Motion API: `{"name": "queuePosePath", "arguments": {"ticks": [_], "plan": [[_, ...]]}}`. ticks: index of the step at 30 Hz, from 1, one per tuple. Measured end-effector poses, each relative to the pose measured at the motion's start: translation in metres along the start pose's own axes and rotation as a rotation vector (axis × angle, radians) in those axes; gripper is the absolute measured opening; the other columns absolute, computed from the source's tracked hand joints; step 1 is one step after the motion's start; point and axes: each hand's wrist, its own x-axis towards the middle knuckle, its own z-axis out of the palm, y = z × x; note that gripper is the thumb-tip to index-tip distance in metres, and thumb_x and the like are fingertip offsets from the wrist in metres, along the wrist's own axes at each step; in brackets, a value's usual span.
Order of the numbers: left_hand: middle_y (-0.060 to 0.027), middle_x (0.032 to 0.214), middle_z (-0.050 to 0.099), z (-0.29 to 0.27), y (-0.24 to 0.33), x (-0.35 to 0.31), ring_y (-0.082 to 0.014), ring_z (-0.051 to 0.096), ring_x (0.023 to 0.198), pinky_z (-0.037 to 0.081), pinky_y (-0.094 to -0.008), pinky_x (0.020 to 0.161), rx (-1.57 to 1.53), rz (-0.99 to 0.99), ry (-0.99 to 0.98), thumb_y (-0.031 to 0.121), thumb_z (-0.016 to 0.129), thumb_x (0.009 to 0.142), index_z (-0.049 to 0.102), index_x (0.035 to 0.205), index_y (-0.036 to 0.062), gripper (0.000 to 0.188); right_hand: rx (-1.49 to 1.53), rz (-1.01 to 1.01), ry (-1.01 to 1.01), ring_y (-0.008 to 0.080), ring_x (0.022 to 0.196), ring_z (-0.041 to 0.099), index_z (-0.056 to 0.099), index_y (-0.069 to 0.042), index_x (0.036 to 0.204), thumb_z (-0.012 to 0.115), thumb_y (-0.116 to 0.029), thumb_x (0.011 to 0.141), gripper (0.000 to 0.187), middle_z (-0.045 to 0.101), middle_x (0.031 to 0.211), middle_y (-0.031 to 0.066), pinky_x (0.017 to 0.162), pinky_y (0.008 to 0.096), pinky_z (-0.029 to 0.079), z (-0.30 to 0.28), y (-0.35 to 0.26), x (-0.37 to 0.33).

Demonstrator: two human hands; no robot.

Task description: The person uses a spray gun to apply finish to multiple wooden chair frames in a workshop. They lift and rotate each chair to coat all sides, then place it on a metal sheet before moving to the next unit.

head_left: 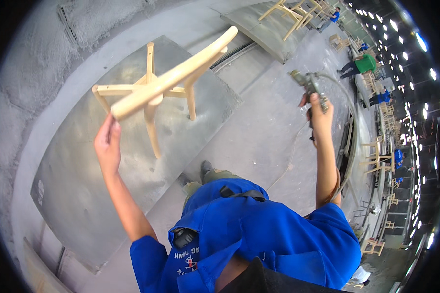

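A pale wooden chair frame (173,82) with a curved top rail and no seat panel stands on a grey metal sheet (98,180). My left hand (108,141) pinches the near left end of its top rail. Out to the right, my right hand (320,117) is wrapped round the handle of a spray gun (308,83), held away from the chair with its head turned toward the upper left. A hose (344,88) runs from the gun and curves down past my right forearm.
Beyond, a second metal sheet (264,31) carries another wooden chair frame (291,17). A rough grey wall (29,63) bounds the left side. Along the right, people in blue and one in green (365,63) stand among several chair frames. A thin cord (288,168) lies on the floor.
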Motion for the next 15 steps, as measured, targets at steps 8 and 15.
{"name": "queuePosePath", "arguments": {"ticks": [8, 15], "plan": [[-0.0133, 0.123, 0.070, 0.073, 0.042, -0.081, -0.0328, 0.066, 0.115, 0.040, -0.0514, 0.107, 0.350, 0.552, -0.248, 0.047, 0.084, 0.076, 0.068, 0.097, 0.0084, 0.047, 0.262, 0.251, -0.176, 0.0158, 0.091, 0.063, 0.061, -0.001, 0.119, 0.050, -0.060, 0.100, 0.063, 0.066, 0.097, 0.0075, 0.064, 0.0289, 0.049, 0.022, 0.088, -0.019], [-0.0150, 0.145, 0.056, 0.232, 0.041, -0.007, -0.0327, 0.046, 0.140, 0.008, -0.0585, 0.120, 0.329, 0.556, -0.244, 0.049, 0.085, 0.074, 0.053, 0.102, 0.0108, 0.057, 0.072, -0.149, -0.176, 0.0101, 0.067, 0.054, 0.059, 0.002, 0.118, 0.055, -0.070, 0.092, 0.077, 0.062, 0.083, 0.0063, 0.059, 0.0263, 0.044, -0.007, 0.060, -0.005]]}}
